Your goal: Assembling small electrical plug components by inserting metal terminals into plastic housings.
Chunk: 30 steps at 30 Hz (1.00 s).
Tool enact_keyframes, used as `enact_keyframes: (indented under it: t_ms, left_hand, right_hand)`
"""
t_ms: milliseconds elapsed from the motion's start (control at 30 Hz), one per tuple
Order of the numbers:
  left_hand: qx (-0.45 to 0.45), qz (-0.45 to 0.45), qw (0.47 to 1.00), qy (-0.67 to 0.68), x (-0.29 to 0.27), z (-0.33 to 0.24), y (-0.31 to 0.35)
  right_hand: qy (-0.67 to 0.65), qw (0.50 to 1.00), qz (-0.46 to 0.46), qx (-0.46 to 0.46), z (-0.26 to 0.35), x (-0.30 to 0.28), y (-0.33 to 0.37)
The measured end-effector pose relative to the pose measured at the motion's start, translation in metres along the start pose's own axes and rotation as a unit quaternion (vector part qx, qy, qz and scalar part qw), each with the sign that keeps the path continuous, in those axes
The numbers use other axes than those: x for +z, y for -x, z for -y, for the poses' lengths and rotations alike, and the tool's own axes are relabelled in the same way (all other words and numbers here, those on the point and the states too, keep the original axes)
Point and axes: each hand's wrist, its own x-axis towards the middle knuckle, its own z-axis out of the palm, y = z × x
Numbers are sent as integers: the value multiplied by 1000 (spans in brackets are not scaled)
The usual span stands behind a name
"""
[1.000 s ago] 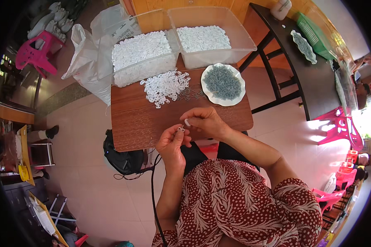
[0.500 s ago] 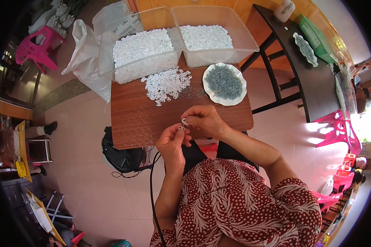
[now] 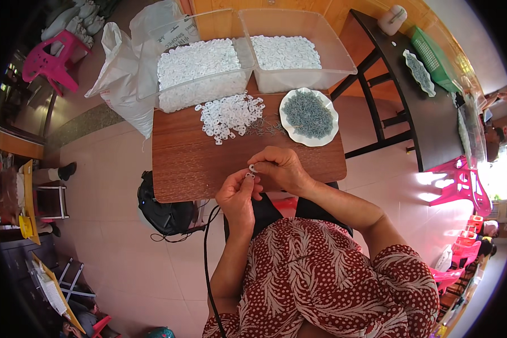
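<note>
Just past the table's near edge, my left hand [image 3: 238,194] pinches a small white plastic piece [image 3: 249,176] between thumb and fingers. My right hand [image 3: 280,169] is closed on a second small white plastic piece [image 3: 253,168], held right above the first. Whether the two pieces touch is too small to tell. Beyond my hands, a heap of similar white pieces [image 3: 229,115] lies on the brown table [image 3: 208,169]. Right of it stands a white scalloped plate [image 3: 333,132] full of small grey screw-like pins [image 3: 307,114]. A few loose pins [image 3: 263,128] lie between heap and plate.
Two clear plastic bins [image 3: 205,90] [image 3: 298,79] of white pieces stand at the table's far side. A white sack [image 3: 121,79] is at the left. Below the table's left edge sits a black bag [image 3: 172,211]; a black cable [image 3: 207,265] runs beside my left arm. A dark table [image 3: 417,107] stands right.
The white piece in my right hand has come slightly closer to the one in my left. Both hands otherwise keep nearly the same place.
</note>
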Motion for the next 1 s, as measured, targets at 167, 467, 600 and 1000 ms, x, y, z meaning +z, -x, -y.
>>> enact_keyframes:
  t_ms: [167, 467, 600, 1000]
  left_hand:
    - [6, -6, 1000, 7, 4, -1, 0]
    - [11, -15, 1000, 16, 3, 6, -2]
    - [10, -19, 1000, 20, 2, 7, -2]
    - [8, 13, 1000, 10, 4, 2, -1]
  right_hand:
    - [81, 995, -22, -52, -5, 6, 4]
    - [52, 998, -44, -9, -10, 11, 7]
    - [92, 995, -20, -44, -9, 9, 9]
    - [24, 1000, -2, -7, -9, 6, 9]
